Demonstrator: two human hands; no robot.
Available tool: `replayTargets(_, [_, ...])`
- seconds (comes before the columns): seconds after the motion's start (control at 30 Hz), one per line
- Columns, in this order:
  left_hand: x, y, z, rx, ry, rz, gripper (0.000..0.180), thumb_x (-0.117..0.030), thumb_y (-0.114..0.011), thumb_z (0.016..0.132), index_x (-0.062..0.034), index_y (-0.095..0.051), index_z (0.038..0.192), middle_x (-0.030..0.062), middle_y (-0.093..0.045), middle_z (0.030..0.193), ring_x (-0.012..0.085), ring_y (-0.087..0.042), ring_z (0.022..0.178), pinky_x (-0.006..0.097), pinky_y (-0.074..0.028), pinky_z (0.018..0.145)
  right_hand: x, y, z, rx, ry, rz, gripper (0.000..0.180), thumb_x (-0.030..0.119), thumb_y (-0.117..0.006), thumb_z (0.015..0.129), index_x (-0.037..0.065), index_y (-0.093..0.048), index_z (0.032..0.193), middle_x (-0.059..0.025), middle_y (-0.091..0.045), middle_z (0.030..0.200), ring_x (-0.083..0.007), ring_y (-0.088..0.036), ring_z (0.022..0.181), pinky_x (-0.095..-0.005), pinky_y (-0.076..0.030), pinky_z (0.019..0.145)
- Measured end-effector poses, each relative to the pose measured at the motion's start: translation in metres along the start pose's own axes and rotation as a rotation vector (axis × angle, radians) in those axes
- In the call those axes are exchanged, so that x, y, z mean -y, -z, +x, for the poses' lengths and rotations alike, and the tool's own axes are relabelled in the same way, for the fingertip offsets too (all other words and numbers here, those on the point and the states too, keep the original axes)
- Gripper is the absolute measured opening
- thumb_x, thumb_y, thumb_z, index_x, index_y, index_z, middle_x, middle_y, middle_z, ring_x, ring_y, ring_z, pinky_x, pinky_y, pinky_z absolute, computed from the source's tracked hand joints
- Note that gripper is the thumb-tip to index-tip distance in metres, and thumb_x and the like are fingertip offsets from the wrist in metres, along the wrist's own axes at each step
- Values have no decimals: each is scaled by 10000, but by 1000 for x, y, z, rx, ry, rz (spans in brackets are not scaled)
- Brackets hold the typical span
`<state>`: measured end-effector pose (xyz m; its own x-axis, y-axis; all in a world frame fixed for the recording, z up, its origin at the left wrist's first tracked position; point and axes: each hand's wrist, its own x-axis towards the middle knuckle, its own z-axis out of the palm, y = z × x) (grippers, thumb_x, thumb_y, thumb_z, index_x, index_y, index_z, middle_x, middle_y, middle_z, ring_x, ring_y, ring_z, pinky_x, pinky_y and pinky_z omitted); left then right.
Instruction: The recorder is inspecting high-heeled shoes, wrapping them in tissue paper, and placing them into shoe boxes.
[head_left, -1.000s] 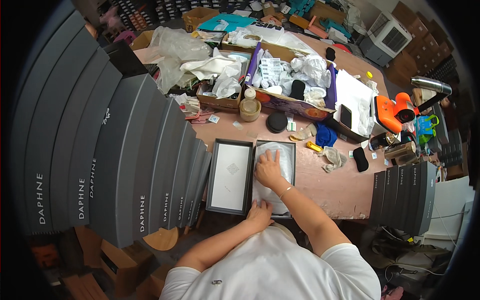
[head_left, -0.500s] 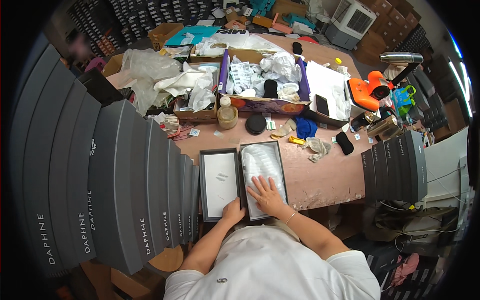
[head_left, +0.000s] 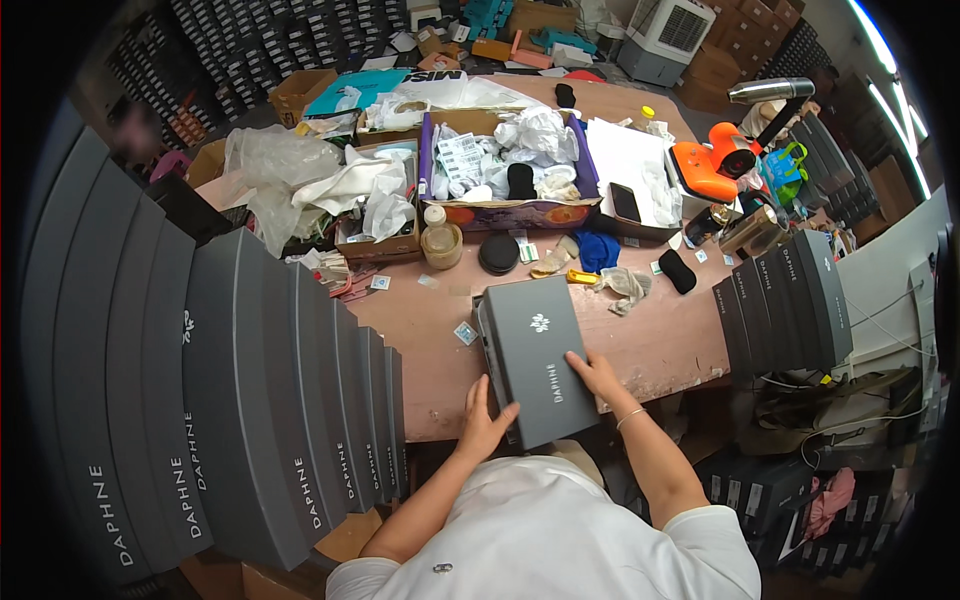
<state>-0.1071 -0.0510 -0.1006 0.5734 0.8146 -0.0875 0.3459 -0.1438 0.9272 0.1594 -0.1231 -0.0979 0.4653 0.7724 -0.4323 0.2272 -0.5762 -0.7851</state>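
Observation:
A dark grey shoe box point(head_left: 535, 350) with a small white emblem on its lid lies closed on the wooden table point(head_left: 660, 340), near its front edge. My left hand point(head_left: 484, 418) grips the box's near left corner. My right hand point(head_left: 597, 375) rests on the lid's near right edge, a thin bracelet on its wrist. Both hands hold the box between them.
A tall stack of matching grey boxes point(head_left: 200, 390) fills the left. A shorter stack point(head_left: 785, 295) stands at the right. Behind are cardboard cartons of paper and wrapping point(head_left: 500, 170), a round black lid point(head_left: 498, 253), a jar point(head_left: 441, 240), an orange tool point(head_left: 705, 165) and a phone point(head_left: 625, 202).
The box lay open with lid and base side by side and my right hand pressing paper inside. Now the lid is on, and both hands hold the closed box.

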Motion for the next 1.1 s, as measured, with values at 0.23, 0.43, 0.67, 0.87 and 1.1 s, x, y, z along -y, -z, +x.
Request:
replayTargets(0.23, [36, 8, 41, 247, 594, -464, 545, -407, -596, 905, 2, -518, 1256, 134, -588, 1188, 261, -537, 1120, 378, -430, 931, 12, -41, 21, -17, -99, 232, 639, 498, -628, 826, -53, -621, 1148, -202, -695, 939, -253, -690, 812, -337, -531, 741])
replayTargets(0.43, [-2, -15, 40, 288, 536, -799, 542, -414, -613, 900, -39, -497, 1273, 88, -551, 1228, 224, -497, 1177, 409, -419, 980, 13, 8, -27, 119, 205, 329, 818, 416, -669, 829, 77, -286, 1468, -219, -242, 1505, -332, -297, 1367, -405, -246, 1112])
replayTargets(0.67, [-218, -172, 71, 807, -253, -918, 818, -426, -674, 852, -37, -283, 1455, 140, -422, 1406, 259, -511, 1211, 395, -414, 1009, 75, 363, -167, -196, 397, 403, 866, 312, -710, 750, 22, -298, 1454, -150, -340, 1461, -220, -342, 1329, -339, -274, 1093])
replayTargets(0.87, [-285, -231, 62, 878, -501, -456, 668, -274, -716, 836, -34, -417, 1382, 164, -456, 1354, 250, -554, 1158, 365, -450, 988, 60, 623, -238, -342, 42, 150, 531, 336, -517, 951, 21, -438, 1371, -104, -564, 1259, -154, -570, 1085, -266, -454, 933])
replayTargets(1.1, [-208, -171, 12, 551, -203, -243, 534, -214, -742, 811, -15, -540, 1264, 167, -517, 1279, 254, -571, 1132, 345, -469, 958, -25, 676, -141, -750, 44, -630, 496, 358, -404, 986, 19, -480, 1339, -154, -549, 1314, -281, -490, 1242, -325, -340, 1051])
